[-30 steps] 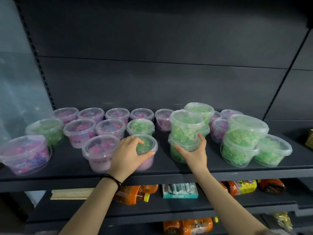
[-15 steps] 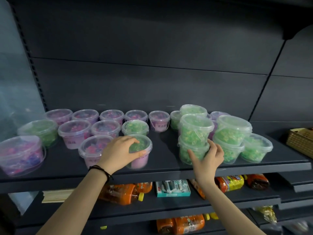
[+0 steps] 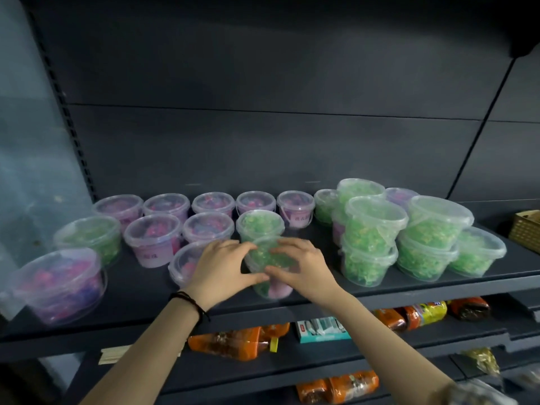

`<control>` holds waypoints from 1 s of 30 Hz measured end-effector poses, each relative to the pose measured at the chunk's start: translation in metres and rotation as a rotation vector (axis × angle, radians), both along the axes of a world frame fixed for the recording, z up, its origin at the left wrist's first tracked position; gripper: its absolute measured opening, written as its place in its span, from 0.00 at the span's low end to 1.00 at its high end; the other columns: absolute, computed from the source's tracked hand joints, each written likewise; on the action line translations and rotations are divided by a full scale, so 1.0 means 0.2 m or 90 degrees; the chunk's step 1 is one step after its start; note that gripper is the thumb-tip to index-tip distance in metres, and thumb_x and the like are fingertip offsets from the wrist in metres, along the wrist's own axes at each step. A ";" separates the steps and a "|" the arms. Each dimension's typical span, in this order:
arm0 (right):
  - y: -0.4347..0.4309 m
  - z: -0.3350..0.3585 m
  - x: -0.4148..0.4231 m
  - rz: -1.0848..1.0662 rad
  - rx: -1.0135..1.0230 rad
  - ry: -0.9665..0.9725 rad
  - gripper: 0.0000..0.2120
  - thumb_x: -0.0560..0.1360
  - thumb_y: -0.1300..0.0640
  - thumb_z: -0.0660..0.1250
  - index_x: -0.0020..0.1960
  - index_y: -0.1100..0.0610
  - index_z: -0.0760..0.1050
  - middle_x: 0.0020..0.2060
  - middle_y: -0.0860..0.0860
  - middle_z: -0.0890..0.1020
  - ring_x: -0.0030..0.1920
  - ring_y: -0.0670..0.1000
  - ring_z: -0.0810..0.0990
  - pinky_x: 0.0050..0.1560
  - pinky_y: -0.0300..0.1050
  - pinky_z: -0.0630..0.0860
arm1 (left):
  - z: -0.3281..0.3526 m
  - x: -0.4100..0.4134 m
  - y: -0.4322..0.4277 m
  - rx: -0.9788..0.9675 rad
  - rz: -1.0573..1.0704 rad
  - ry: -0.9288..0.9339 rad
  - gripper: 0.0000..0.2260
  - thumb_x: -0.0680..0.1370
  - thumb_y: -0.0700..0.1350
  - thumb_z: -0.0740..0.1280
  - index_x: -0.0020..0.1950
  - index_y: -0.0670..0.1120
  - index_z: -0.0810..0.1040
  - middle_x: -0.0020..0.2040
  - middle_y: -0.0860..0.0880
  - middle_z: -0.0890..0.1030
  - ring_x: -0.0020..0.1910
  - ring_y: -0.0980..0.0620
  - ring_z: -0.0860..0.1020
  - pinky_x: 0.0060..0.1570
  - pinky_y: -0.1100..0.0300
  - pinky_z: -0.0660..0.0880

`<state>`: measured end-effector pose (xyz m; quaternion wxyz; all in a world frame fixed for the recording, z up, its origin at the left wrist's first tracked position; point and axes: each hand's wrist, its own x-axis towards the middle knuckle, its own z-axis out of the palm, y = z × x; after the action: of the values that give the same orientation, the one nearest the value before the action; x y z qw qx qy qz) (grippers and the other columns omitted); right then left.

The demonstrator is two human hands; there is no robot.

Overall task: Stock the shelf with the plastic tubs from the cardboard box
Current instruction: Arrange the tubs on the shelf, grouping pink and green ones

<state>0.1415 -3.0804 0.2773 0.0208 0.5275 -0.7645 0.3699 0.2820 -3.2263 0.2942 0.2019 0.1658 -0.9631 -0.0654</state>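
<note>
Both arms reach up mid-frame. The left hand (image 3: 222,268) and right hand (image 3: 305,266) curl their fingers (image 3: 233,246) round 1 tub (image 3: 267,257) on the shelf (image 3: 140,292).

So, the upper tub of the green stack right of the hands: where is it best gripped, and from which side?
Probably the wall of the upper tub just under its lid rim, from the front. The rim juts out, giving a ledge to hook; other tubs crowd its back and right.
</note>
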 end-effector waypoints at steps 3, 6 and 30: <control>0.01 0.01 -0.05 -0.016 0.013 0.009 0.19 0.68 0.42 0.74 0.56 0.47 0.81 0.60 0.44 0.78 0.63 0.47 0.71 0.65 0.49 0.67 | 0.03 -0.05 -0.04 0.044 -0.033 -0.024 0.32 0.67 0.72 0.65 0.65 0.55 0.72 0.61 0.56 0.78 0.59 0.56 0.74 0.58 0.57 0.70; 0.05 0.03 -0.12 -0.010 0.044 0.006 0.19 0.68 0.43 0.75 0.57 0.48 0.81 0.60 0.43 0.78 0.64 0.46 0.71 0.64 0.39 0.65 | 0.06 -0.10 -0.13 0.083 -0.066 -0.087 0.32 0.69 0.71 0.64 0.67 0.54 0.71 0.65 0.56 0.74 0.62 0.57 0.71 0.60 0.58 0.69; -0.60 0.21 -0.75 -0.290 0.132 -0.147 0.39 0.67 0.36 0.71 0.71 0.54 0.66 0.67 0.56 0.69 0.67 0.59 0.69 0.65 0.51 0.69 | 0.00 -0.21 -0.26 0.141 -0.038 -0.032 0.14 0.75 0.56 0.68 0.59 0.54 0.76 0.60 0.61 0.75 0.58 0.62 0.73 0.59 0.59 0.71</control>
<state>-0.0081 -3.2012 0.3192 -0.0379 0.2957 -0.8945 0.3332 0.2400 -3.2786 0.2951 0.1559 0.1597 -0.9592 -0.1735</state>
